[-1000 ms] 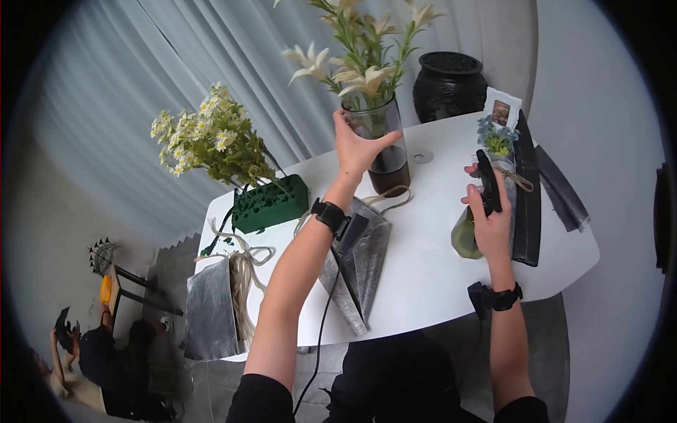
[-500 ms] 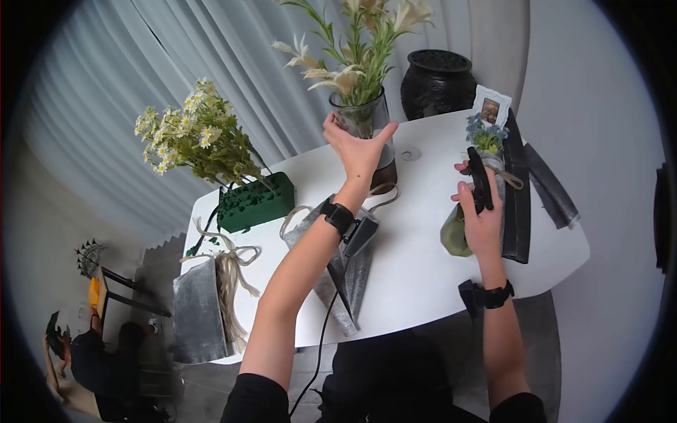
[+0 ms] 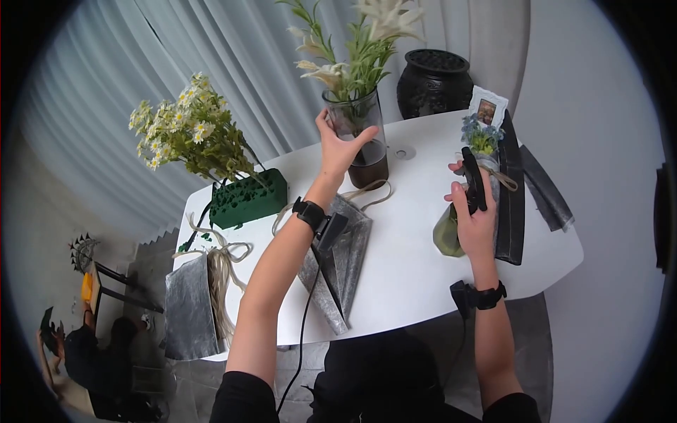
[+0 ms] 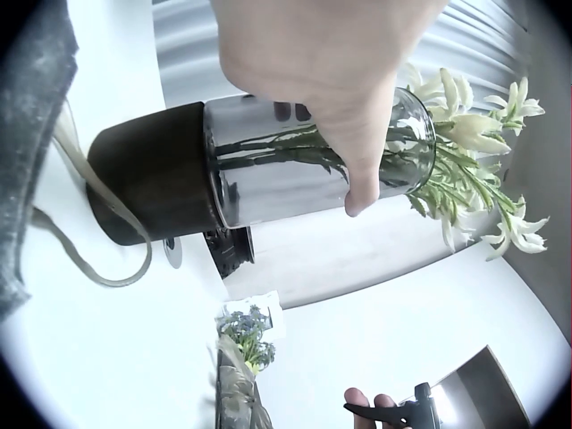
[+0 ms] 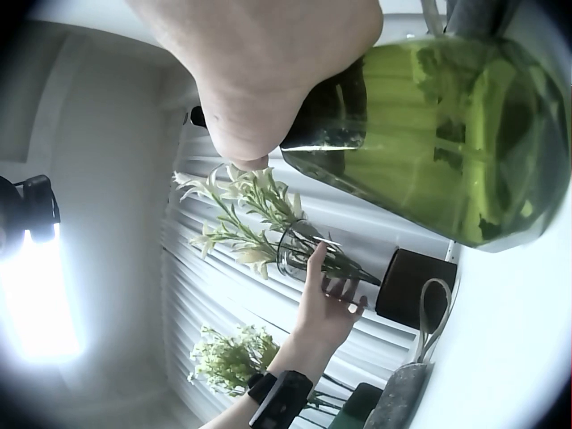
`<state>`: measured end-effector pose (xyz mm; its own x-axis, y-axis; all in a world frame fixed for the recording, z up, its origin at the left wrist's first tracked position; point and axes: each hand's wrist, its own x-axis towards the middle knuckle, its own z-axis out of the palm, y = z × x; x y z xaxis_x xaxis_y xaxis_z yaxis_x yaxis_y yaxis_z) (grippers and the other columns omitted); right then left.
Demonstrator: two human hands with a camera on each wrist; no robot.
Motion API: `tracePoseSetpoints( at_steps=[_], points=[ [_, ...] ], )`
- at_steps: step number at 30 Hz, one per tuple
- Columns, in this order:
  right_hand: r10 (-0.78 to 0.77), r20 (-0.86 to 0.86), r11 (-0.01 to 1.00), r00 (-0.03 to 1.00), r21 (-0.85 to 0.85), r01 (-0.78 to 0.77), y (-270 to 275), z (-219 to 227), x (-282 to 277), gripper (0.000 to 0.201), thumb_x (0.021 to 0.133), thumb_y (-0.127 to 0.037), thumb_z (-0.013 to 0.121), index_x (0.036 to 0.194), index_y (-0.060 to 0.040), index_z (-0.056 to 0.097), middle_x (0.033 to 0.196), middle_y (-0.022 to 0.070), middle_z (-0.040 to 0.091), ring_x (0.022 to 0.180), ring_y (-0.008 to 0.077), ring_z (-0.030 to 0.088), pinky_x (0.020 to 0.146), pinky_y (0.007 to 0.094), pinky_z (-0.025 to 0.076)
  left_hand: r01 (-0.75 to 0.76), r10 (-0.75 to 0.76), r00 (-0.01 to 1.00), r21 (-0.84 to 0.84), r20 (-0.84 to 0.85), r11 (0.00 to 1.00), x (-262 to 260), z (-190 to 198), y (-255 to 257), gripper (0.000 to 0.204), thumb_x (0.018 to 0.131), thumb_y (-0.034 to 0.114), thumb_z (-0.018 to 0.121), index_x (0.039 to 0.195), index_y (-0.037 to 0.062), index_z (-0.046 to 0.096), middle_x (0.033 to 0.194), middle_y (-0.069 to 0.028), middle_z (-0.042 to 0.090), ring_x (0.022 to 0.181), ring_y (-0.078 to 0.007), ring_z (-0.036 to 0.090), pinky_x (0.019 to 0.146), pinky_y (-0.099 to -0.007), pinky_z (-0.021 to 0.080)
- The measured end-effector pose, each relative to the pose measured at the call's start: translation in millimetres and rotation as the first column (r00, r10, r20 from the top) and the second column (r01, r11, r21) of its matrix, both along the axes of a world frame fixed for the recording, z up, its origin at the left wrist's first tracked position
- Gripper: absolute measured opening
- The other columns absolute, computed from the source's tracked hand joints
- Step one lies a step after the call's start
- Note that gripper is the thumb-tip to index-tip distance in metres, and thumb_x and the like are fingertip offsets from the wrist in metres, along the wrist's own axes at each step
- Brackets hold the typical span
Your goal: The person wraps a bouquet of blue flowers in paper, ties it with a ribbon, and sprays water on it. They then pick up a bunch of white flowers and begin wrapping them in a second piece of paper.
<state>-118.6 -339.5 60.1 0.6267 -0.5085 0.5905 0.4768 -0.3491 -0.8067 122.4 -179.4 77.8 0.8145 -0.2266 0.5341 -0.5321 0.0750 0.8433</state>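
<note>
My left hand (image 3: pixel 340 149) grips the clear upper part of a glass vase (image 3: pixel 369 161) with a dark base, its thumb and fingers curled round the sides. White lilies (image 4: pixel 474 134) with green stems stand in the vase. At the right, my right hand (image 3: pixel 476 218) holds a green faceted spray bottle (image 3: pixel 446 234) by its black trigger head (image 3: pixel 474 180). The right wrist view shows the bottle's translucent green body (image 5: pixel 447 143) close up, with the hand round its neck.
White daisies (image 3: pixel 176 130) stand in a green foam block (image 3: pixel 247 201) at the left. Grey wrapped material (image 3: pixel 338 275) and a grey sheet with cord (image 3: pixel 192 310) lie in front. Blue flowers (image 3: pixel 482 135), a white frame (image 3: pixel 488 106) and a black pot (image 3: pixel 434 84) are at the back right.
The lilies have shifted and turned in the vase, which stands more upright than half a second ago. My left hand stays round the glass; the right keeps the bottle. The head view has shifted slightly.
</note>
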Motion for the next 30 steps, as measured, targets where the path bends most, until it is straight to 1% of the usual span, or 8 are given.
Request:
tracePoseSetpoints(
  at_steps=[2,4,8,10,14,16,22,30],
  points=[
    [-0.003,0.001,1.0,1.0,-0.001,0.003,0,0,0,0.033,0.1,-0.012,0.062,0.13,-0.0005,0.055,0.114,0.0053,0.069,0.078,0.0089,0.062,0.071,0.025,0.05,-0.029,0.029,0.999,0.007,-0.016,1.0,-6,-2,-4,0.117,0.063,0.041,0.096,0.145,-0.0037,0.025,0.136,-0.0232,0.047,0.127,-0.0326,0.048,0.108,-0.0404,0.04],
    [-0.004,0.005,1.0,1.0,-0.012,0.005,0,0,0,0.033,0.1,-0.012,0.062,0.13,-0.0004,0.055,0.114,0.0054,0.069,0.078,0.0088,0.062,0.071,0.025,0.05,-0.366,0.343,0.927,0.164,0.154,0.916,-19,-4,-15,0.12,0.06,0.046,0.095,0.146,-0.0016,0.026,0.136,-0.0223,0.044,0.126,-0.0346,0.047,0.109,-0.0439,0.039],
    [-0.001,0.0,1.0,1.0,-0.007,0.001,0,0,0,0.034,0.099,-0.011,0.062,0.13,-0.0001,0.054,0.115,0.0062,0.069,0.079,0.0092,0.062,0.072,0.0254,0.051,-0.56,0.551,0.825,0.316,0.127,0.766,-31,-3,-26,0.122,0.059,0.049,0.096,0.146,-0.0001,0.027,0.134,-0.0238,0.039,0.123,-0.0348,0.047,0.105,-0.0448,0.042],
    [0.005,-0.008,1.0,1.0,-0.005,-0.005,0,1,-1,0.034,0.099,-0.011,0.062,0.13,0.0001,0.054,0.115,0.0063,0.069,0.079,0.0092,0.062,0.072,0.0255,0.051,-0.542,0.514,0.84,0.262,0.172,0.799,-26,-5,-22,0.118,0.059,0.048,0.096,0.145,0.0002,0.031,0.125,-0.0194,0.043,0.115,-0.0329,0.049,0.101,-0.0428,0.044],
    [-0.01,-0.008,1.0,1.0,-0.014,0.01,0,2,-1,0.032,0.099,-0.011,0.062,0.129,-0.0006,0.055,0.113,0.0056,0.07,0.076,0.0087,0.061,0.07,0.0258,0.05,-0.44,0.41,0.898,0.274,0.162,0.855,-9,-12,-6,0.114,0.059,0.048,0.095,0.144,0.0014,0.034,0.128,-0.0166,0.046,0.115,-0.0303,0.052,0.101,-0.0453,0.043],
    [-0.013,-0.002,1.0,1.0,-0.014,0.013,0,0,0,0.032,0.099,-0.011,0.062,0.129,-0.0008,0.055,0.112,0.0054,0.07,0.076,0.0088,0.061,0.069,0.0259,0.049,-0.23,0.205,0.968,0.188,0.142,0.955,-3,-13,3,0.111,0.063,0.043,0.096,0.144,0.0016,0.031,0.127,-0.0158,0.051,0.117,-0.0267,0.053,0.1,-0.0422,0.044],
    [-0.015,0.006,1.0,1.0,-0.017,0.015,0,1,0,0.031,0.099,-0.012,0.062,0.128,-0.001,0.056,0.111,0.0053,0.07,0.076,0.0098,0.062,0.07,0.0264,0.05,0.093,-0.089,0.996,0.17,-0.031,0.981,1,-10,23,0.098,0.077,0.036,0.091,0.144,0.0059,0.026,0.136,-0.0147,0.055,0.128,-0.023,0.051,0.103,-0.0405,0.042],
    [-0.024,0.002,0.999,1.0,-0.025,0.024,0,1,0,0.031,0.101,-0.014,0.061,0.127,-0.0004,0.057,0.111,0.0064,0.07,0.078,0.0117,0.065,0.071,0.0273,0.052,0.097,-0.093,0.995,0.22,-0.029,0.971,-4,-23,39,0.082,0.086,0.028,0.083,0.145,0.0057,0.031,0.139,-0.0149,0.055,0.133,-0.0249,0.05,0.105,-0.0426,0.043]
  ],
)
